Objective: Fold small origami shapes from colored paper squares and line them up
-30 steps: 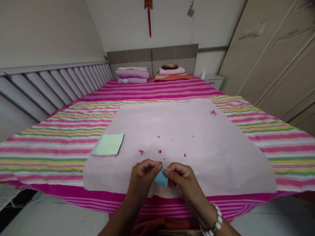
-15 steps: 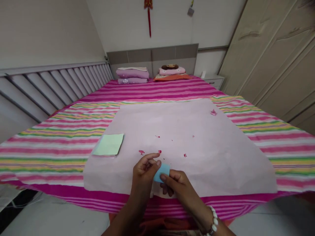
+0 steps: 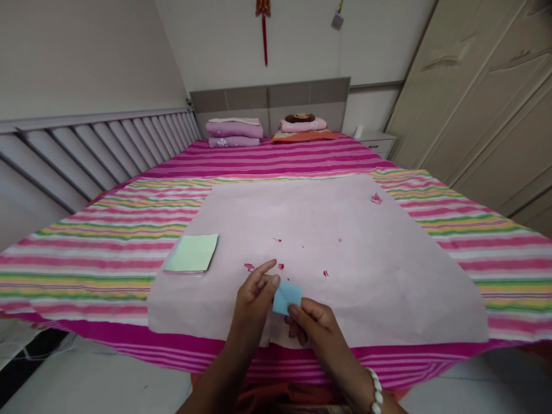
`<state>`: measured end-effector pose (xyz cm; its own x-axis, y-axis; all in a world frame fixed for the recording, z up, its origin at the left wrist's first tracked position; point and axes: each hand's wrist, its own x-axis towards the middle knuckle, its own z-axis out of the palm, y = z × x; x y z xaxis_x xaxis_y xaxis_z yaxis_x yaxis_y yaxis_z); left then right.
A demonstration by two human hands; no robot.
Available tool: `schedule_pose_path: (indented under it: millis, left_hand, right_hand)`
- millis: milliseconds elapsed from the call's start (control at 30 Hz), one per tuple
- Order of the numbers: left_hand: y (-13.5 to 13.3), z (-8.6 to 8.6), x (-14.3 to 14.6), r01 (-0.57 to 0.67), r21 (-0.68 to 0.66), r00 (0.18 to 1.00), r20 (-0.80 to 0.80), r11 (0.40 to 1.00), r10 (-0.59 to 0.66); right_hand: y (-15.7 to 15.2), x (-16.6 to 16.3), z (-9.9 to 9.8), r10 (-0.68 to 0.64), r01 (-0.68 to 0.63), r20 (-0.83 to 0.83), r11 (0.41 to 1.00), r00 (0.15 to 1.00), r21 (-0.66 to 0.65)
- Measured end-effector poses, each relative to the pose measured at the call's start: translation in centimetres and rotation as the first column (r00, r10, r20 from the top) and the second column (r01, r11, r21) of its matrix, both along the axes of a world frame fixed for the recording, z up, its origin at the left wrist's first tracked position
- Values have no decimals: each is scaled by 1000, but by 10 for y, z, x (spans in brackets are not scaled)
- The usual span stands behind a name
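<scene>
A small square of blue paper (image 3: 287, 296), which looks folded, is held up between my hands over the large pale sheet (image 3: 388, 276). My right hand (image 3: 317, 322) pinches its lower right corner, thumb on the front face and fingers behind. At the upper left corner, the thumb of my left hand (image 3: 255, 293) presses on the paper while the index finger points outward, off it. The other left fingers are curled and partly hidden. Left of my hands lies a stack of square paper (image 3: 192, 253) with a light green sheet on top.
Several small red marks or scraps, such as a red patch (image 3: 325, 273), dot the pale sheet. A pink folded paper piece (image 3: 376, 198) sits near its far right corner. Striped bedding (image 3: 103, 247) surrounds the sheet. A slatted rail (image 3: 112, 146) runs along the left.
The blue paper has tilted and risen slightly, so more of its face shows. My left thumb and index finger have shifted up a little. My right hand keeps its grip.
</scene>
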<state>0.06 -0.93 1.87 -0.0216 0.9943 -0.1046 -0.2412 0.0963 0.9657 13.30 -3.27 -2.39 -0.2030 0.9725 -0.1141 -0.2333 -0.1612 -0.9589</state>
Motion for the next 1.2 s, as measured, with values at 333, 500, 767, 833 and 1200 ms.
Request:
schedule_pose_path:
  millis: [333, 500, 767, 833, 1200]
  left_hand:
    - [-7, -8, -3, 106, 134, 993, -64, 985, -98]
    - [-5, -5, -4, 124, 127, 992, -16, 984, -122]
    - [-3, 0, -5, 146, 126, 981, 107, 981, -160]
    - [-5, -1, -6, 128, 169, 989, 56, 977, -139]
    - [1, -1, -12, 249, 107, 967, 34, 963, -254]
  right_hand:
    - [2, 1, 12, -100, 93, 71, 990, 992, 103]
    - [0, 2, 9, -88, 74, 120, 991, 989, 114]
    - [-3, 2, 7, -69, 49, 144, 990, 987, 136]
    - [-4, 2, 8, -61, 42, 144, 990, 988, 135]
    - [-4, 0, 11, -33, 14, 105, 984, 994, 178]
